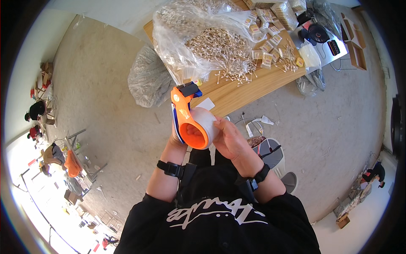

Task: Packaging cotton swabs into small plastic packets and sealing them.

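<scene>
An orange and blue tape dispenser (182,108) is raised in front of me, with a wide roll of clear tape (205,119) on its orange hub. Most of my left hand (176,136) is hidden behind the dispenser, closed around its blue handle side. From the right, my right hand (228,137) presses its thumb and fingers against the roll's outer edge. Whether a loose tape end is pinched there, I cannot tell. The black cutter end of the dispenser points away from me, beside the table's near edge.
The wooden table (237,95) ahead bears a big clear bag (173,38), a heap of cotton swabs (224,46) and several small swab packs (266,59). A grey plastic bag (148,78) lies left of it. At my right stands a grey chair (270,156). People work far off left and right.
</scene>
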Available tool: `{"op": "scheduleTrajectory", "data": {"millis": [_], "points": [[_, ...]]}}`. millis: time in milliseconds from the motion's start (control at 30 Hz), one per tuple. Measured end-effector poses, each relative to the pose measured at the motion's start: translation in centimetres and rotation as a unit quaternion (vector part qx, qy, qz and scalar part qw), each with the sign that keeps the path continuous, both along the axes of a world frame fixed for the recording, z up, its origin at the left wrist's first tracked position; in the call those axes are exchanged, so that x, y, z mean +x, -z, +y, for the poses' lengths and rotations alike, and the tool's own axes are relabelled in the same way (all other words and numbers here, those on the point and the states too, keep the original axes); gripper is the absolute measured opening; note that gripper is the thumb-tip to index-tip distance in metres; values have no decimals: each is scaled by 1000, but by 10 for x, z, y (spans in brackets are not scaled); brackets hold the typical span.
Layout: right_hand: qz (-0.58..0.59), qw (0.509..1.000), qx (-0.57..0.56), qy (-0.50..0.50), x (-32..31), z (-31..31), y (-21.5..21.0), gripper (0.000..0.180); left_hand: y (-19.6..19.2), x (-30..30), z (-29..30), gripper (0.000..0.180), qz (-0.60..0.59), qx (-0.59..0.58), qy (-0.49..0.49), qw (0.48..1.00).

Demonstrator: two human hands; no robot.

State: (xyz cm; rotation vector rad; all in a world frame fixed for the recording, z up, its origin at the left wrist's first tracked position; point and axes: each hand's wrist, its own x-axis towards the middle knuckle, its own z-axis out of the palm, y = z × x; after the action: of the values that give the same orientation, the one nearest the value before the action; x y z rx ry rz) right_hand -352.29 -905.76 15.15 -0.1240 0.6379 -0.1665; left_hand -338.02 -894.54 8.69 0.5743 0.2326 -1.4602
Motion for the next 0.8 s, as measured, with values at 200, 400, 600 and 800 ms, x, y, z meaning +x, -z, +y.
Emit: {"op": "scheduleTrajectory", "data": {"millis": [200,400,600,800], "points": [[-11,1000,5,15,4,0,-10,38,-1,-5,0,45,-32,-36,-20,999],[-15,1000,-17,10,-1,2,-13,38,5,-1,4,47,-22,-37,18,999],[-4,1000,-17,4,-1,5,-11,36,-8,-6,4,47,-48,7,-7,999],[20,1000,-9,-1,-2,6,-8,36,-16,-11,0,46,-8,1,-11,1000]]}}
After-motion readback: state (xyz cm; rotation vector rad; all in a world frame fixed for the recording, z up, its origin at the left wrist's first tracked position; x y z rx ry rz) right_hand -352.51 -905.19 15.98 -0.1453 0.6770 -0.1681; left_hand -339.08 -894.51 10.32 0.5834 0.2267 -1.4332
